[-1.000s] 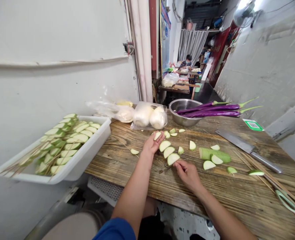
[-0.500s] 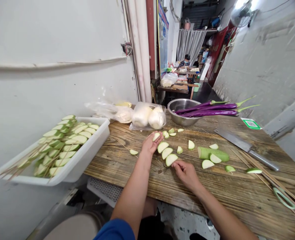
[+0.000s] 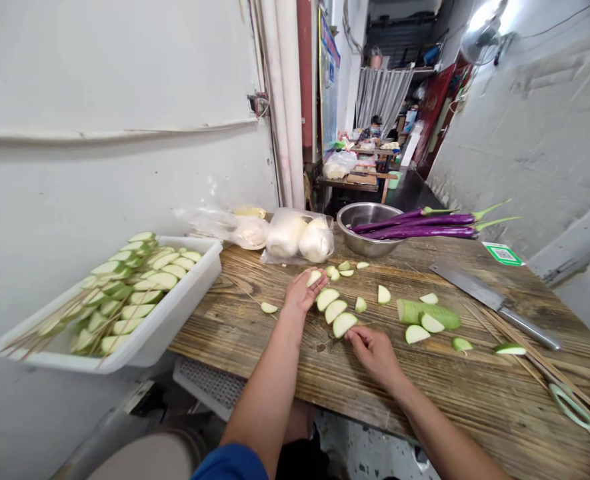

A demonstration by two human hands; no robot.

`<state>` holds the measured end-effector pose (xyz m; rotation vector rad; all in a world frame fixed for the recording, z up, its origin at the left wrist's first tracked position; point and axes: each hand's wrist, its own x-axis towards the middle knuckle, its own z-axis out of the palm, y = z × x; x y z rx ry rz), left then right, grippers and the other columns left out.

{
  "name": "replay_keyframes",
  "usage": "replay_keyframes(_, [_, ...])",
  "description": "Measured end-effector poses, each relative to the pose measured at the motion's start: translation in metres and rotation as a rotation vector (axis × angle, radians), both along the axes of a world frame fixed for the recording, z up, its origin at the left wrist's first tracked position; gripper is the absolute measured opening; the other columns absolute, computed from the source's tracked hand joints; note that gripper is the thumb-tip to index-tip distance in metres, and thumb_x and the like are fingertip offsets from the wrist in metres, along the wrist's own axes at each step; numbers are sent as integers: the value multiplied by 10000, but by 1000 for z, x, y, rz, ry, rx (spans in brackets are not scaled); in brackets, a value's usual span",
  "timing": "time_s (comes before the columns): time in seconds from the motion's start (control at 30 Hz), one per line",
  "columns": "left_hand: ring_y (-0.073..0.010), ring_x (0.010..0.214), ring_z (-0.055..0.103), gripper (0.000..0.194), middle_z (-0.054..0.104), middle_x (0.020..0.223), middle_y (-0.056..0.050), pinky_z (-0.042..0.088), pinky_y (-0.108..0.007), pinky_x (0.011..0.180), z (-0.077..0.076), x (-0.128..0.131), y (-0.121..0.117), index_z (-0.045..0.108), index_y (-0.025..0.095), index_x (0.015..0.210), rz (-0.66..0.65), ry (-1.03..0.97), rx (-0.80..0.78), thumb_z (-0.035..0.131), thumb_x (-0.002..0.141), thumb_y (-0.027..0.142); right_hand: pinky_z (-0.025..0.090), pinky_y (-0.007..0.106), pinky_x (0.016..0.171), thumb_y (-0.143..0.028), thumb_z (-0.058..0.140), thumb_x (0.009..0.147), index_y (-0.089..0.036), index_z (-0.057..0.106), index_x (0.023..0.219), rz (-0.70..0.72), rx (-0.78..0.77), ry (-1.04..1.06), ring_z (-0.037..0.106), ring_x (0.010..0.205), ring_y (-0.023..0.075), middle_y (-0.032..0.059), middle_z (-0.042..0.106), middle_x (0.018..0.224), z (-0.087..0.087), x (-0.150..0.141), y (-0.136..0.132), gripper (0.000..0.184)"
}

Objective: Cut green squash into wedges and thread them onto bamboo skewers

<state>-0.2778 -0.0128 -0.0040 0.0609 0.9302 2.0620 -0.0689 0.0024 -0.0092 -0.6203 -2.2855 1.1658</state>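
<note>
My left hand [image 3: 302,292] lies flat on the wooden table [image 3: 425,373], fingers stretched beside a row of three pale green vegetable slices [image 3: 335,310]. My right hand [image 3: 373,350] rests just below the nearest slice [image 3: 345,324], its fingertips pinched together at the slice's edge; whether they grip anything is hidden. More loose slices [image 3: 345,267] lie beyond, and a half-cut green vegetable [image 3: 427,311] lies to the right.
A white tray [image 3: 165,327] of skewered slices overhangs the table's left edge. Bagged white buns [image 3: 299,237] and a steel bowl [image 3: 369,230] bearing purple eggplants [image 3: 425,223] stand behind. A cleaver [image 3: 495,303], bamboo skewers [image 3: 549,363] and a green ring [image 3: 569,403] lie right. A person sits far back.
Both hands stay at the row of slices almost unmoved; only the camera view has shifted slightly.
</note>
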Motion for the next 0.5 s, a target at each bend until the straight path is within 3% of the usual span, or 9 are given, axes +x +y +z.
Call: replay_keyframes(0.5, [-212, 757, 653, 125, 665, 753, -104, 494, -385, 801, 2, 2, 0, 586, 117, 765, 21, 0, -24, 468, 806, 103, 367, 217, 543, -309, 397, 838, -161, 598, 658, -9, 13, 0, 514, 569, 149, 11, 576, 590, 0, -2, -1, 308])
